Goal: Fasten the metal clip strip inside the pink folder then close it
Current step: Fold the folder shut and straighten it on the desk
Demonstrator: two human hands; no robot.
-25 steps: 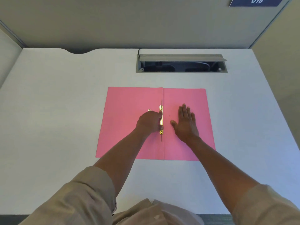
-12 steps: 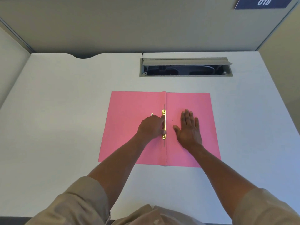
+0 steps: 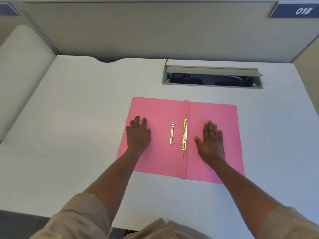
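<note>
Left hand [image 3: 139, 135] moved off clip strip [image 3: 172, 133] | both hands flat, spread | strip between hands

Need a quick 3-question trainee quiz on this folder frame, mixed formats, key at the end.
1. True or false: the pink folder lies open on the desk.
2. How many gold metal pieces lie near the spine? A) one B) two C) three
3. Fill in: the left hand rests flat on the folder's ____ flap, holding nothing.

Key
1. True.
2. B: a loose clip strip on the left flap and a longer fastener bar along the fold.
3. Left; the right hand lies flat on the right flap.
</note>
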